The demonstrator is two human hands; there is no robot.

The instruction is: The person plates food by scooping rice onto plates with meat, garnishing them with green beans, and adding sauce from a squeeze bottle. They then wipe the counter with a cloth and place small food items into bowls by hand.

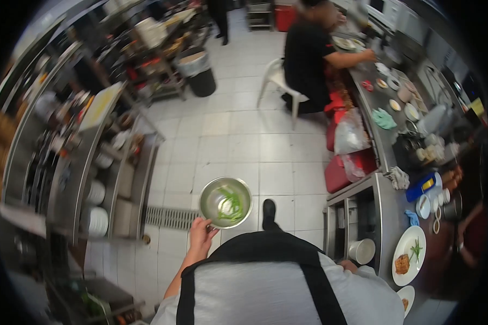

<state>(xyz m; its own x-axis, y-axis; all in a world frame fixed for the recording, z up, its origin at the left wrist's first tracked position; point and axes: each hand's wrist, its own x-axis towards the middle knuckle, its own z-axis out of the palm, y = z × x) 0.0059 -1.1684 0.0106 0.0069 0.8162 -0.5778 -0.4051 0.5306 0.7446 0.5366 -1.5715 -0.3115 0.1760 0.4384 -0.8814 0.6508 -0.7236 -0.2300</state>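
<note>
My left hand (pixel 201 236) is closed on the near rim of a shiny metal bowl (pixel 206 201), held out in front of my waist over the floor. Inside the bowl lie green beans (pixel 232 205), bunched toward its right side. By my right hip only a small patch of skin (pixel 348 265) shows beside the apron; its fingers are hidden. On the counter to my right is an oval white plate (pixel 412 241) with a browned piece of food (pixel 402 264) and a few green beans (pixel 416 250). A second plate (pixel 406 293) is partly seen nearer to me.
Steel shelving with stacked white plates (pixel 97 221) stands on the left. A floor drain (pixel 171 217) runs beside the bowl. Ahead, a person in black (pixel 308 57) sits on a white chair (pixel 276 76) at the right counter. A black bin (pixel 201 81) stands further back.
</note>
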